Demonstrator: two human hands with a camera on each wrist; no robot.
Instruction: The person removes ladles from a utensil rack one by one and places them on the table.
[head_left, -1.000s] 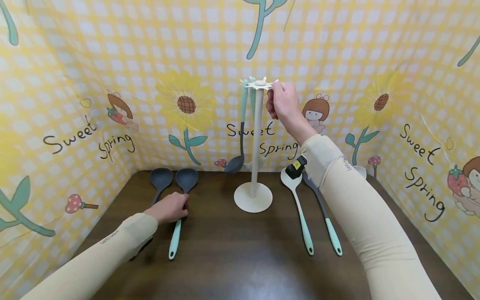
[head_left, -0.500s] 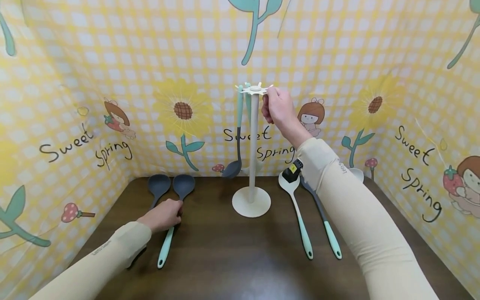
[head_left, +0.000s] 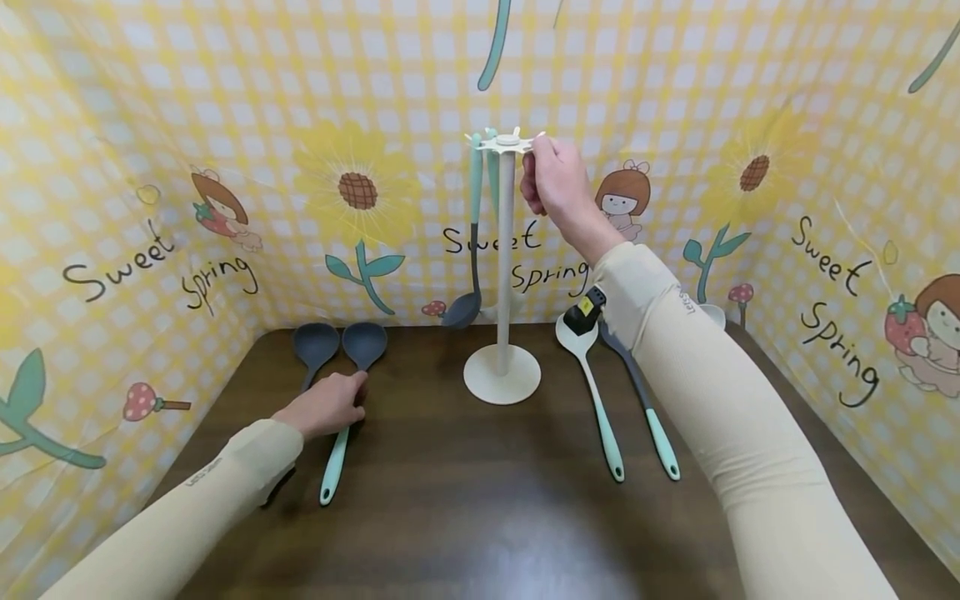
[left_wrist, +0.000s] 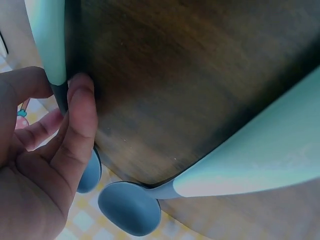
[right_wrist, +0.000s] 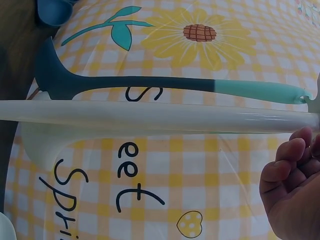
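My left hand (head_left: 324,406) pinches a dark grey ladle (head_left: 365,343) with a mint handle between thumb and fingers, on the shaft just past the handle, as the left wrist view shows. This ladle lies at the left of the table. A similar grey ladle (head_left: 316,343) lies beside it, its handle mostly hidden under my left arm. My right hand (head_left: 558,183), fingers curled, grips the hooked top of a cream utensil rack (head_left: 506,250) at its right side. From the rack's left side hangs a grey ladle (head_left: 475,250). A pale-headed utensil (right_wrist: 45,135) hangs behind the pole.
Right of the rack lie a white spoon-like utensil (head_left: 597,392) and a grey one (head_left: 659,442), both mint-handled. Another white head (head_left: 712,315) shows partly behind my right sleeve. Yellow checked cloth (head_left: 420,83) encloses the dark wooden table (head_left: 450,500) at the back and sides.
The handle end of the ladle in my left hand has swung slightly left. My right hand stays on the rack's top. The head view has shifted a little.
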